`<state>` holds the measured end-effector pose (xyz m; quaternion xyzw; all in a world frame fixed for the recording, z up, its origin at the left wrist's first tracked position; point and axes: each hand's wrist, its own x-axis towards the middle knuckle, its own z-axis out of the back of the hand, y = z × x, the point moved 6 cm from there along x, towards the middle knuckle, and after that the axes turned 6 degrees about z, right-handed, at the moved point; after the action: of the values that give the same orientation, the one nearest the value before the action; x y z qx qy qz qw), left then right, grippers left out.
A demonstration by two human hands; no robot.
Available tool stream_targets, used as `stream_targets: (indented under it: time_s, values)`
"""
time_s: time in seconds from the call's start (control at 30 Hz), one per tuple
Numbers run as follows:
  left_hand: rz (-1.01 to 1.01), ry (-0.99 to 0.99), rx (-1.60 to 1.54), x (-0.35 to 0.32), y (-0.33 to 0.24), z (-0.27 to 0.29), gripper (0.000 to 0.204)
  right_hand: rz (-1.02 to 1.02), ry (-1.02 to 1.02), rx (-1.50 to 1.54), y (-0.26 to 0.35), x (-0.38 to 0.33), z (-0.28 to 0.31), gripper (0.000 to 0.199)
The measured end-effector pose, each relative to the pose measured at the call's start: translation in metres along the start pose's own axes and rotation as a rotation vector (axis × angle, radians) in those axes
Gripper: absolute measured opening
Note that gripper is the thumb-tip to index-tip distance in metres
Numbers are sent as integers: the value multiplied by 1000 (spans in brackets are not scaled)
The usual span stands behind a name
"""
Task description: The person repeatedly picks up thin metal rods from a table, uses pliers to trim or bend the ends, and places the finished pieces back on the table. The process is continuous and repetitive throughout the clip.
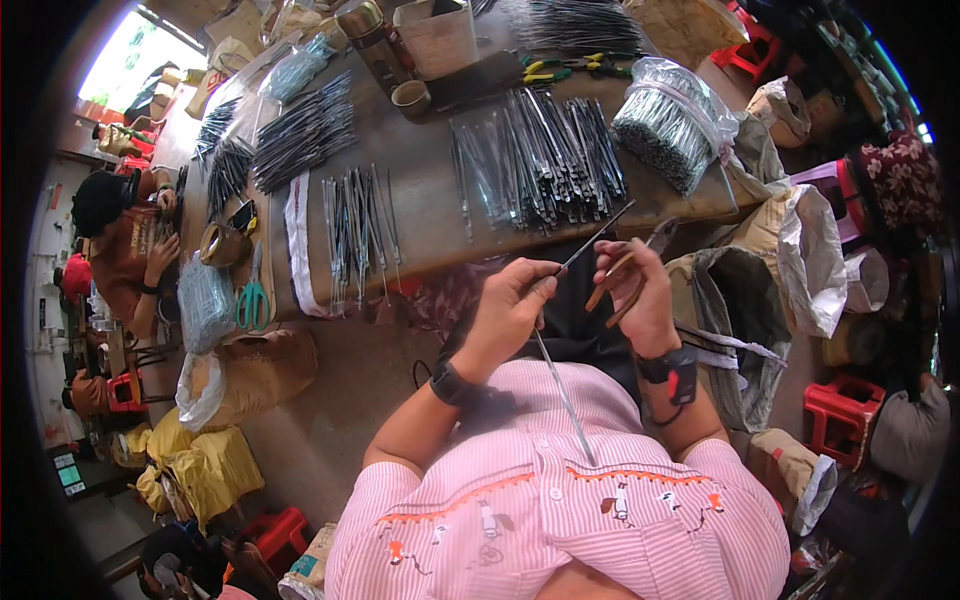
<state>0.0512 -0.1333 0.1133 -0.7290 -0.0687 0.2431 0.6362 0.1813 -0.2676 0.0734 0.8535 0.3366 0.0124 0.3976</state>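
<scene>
L hand point(505, 312) grips 1 rod point(564, 393), R hand point(648, 308) 1 pr pliers point(608, 282); 1 clear bag point(672, 118) at 1 o'clock on desk point(410, 150)

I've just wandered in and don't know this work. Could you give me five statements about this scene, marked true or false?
1. The left hand holds a thin metal rod. True.
2. The right hand is empty. False: it holds a plier-like tool with brownish handles.
3. Both wrists wear dark bands. True.
4. The scissors have yellow handles. False: their handles are teal.
5. The person's shirt is plain black. False: it is pink-striped, with decorations.
</scene>
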Motion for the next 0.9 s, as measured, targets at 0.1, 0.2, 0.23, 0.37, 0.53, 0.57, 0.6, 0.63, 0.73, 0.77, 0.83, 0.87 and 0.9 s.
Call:
stream_targets:
  time_s: [0.1,0.2,0.23,0.37,0.53,0.57,0.6,0.63,0.73,0.77,0.83,0.87,0.9]
  values:
    - [-131,-47,127,-2,-8,1,18,-140,-92,340,-5,3,21,24]
    - [-344,-88,293,-4,-19,-1,20,-282,80,470,-9,-3,24,26]
    - [-413,-97,349,-5,-22,-3,21,-314,160,497,-10,-6,22,27]
    - [-439,-95,379,-6,-20,-6,22,-343,282,394,-15,-15,17,34]
    - [-378,-84,351,-5,-15,-2,22,-200,335,-341,-22,-20,9,46]
    - [-344,-74,325,-4,-12,-1,22,-174,364,-470,-21,-21,7,49]
    - [-311,-66,297,-4,-9,0,22,-158,373,-574,-23,-21,7,50]
    - [-274,-56,271,-3,-7,0,22,-133,387,-667,-24,-22,6,51]
    - [-166,-35,206,-1,2,3,23,-130,431,-832,-29,-21,8,53]
    - [-169,-33,197,-1,2,4,23,-123,445,-868,-30,-21,9,53]
    - [-179,-33,182,-1,2,6,23,-79,484,-978,-30,-19,9,54]
    - [-170,-36,196,-1,3,7,23,-40,509,-1050,-29,-18,9,54]
    - [-164,-40,213,-1,3,7,23,-16,515,-1121,-27,-17,9,54]
